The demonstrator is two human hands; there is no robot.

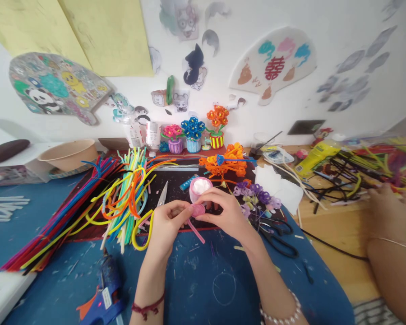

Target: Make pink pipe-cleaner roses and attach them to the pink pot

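Note:
A small flat coil of pink pipe cleaner (198,210) is pinched between both hands, its loose tail hanging down toward the table. My left hand (172,221) grips the coil's left side with thumb and forefinger. My right hand (221,210) holds the right edge in a pinch. Just behind them stands a small pink round pot (196,188) with white filling. Scissors (163,194) with pointed blades lie by my left hand. Purple pipe-cleaner flowers (257,196) and black-handled scissors (277,234) lie to the right of my right hand.
Bundled pipe cleaners (122,194) spread across the left. A blue glue gun (108,284) lies at the front left. Orange pipe-cleaner flowers (226,162) and finished flower pots (193,143) stand behind. At right, another person's arm (392,234) reaches over a wooden table (341,253).

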